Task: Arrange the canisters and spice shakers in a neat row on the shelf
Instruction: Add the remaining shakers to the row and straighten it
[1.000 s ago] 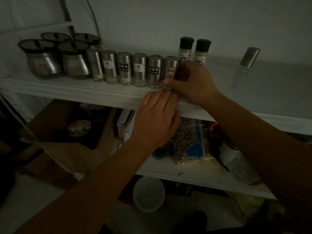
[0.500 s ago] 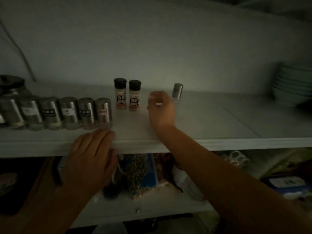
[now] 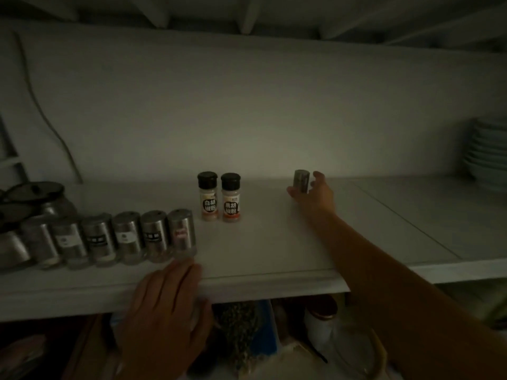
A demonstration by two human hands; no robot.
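Several steel spice shakers (image 3: 126,237) stand in a row near the left front of the white shelf (image 3: 269,250). Behind them at far left are lidded steel canisters (image 3: 41,198). Two black-capped pepper bottles (image 3: 219,196) stand side by side in the middle. A lone steel shaker (image 3: 301,181) stands upright near the back wall. My right hand (image 3: 315,194) reaches it, thumb on its left and fingers curled round its right. My left hand (image 3: 167,305) rests flat on the shelf's front edge, just below the row's right end.
A stack of white plates (image 3: 487,152) sits at the shelf's far right. On the lower shelf lie a bag of peppercorns (image 3: 241,330) and a jar (image 3: 319,322). A cable (image 3: 49,124) runs down the wall at left.
My right hand left the row's end shaker, reached back right and closed around the lone shaker. My view rose and shifted right. The left hand stayed on the shelf edge.
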